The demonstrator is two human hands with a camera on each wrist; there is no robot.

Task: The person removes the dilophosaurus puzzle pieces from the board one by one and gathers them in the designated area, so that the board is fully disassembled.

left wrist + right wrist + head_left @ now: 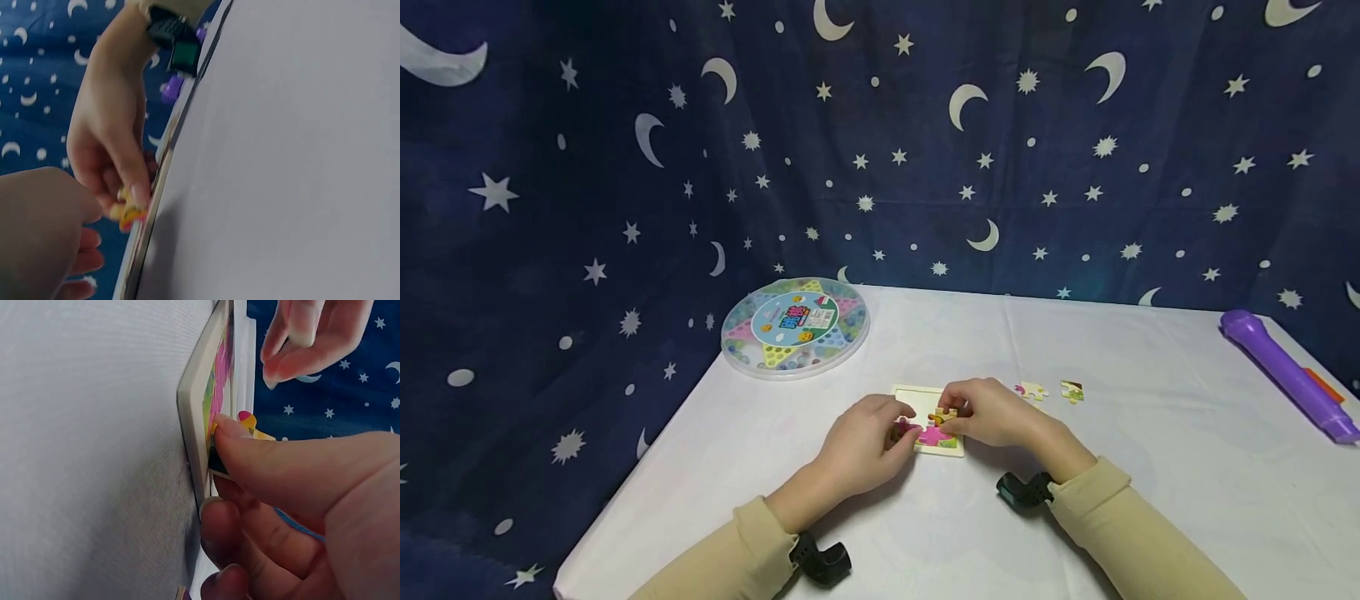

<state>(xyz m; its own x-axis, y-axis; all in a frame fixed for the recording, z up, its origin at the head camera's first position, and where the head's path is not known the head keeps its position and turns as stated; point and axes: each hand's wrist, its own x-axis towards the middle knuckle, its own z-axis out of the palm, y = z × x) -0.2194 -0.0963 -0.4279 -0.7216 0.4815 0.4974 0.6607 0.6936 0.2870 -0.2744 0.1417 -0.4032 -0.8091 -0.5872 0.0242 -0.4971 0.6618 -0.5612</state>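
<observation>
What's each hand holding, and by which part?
Right hand pinches a yellowish puzzle piece near its right-hand side, as seen in head view. Left hand: nothing visibly held.

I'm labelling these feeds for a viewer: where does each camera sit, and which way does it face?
Head: worn on the head, facing forward and down at the puzzle tray; left hand, right hand and both sleeves show.
Left wrist: on the left wrist, turned sideways, looking past the left hand at the right hand pinching a puzzle piece.
Right wrist: on the right wrist, also sideways, looking along the right hand's fingers at the tray's edge; left fingertips show at top.
Shared: both wrist views catch both hands, the tabletop and starry cloth.
</observation>
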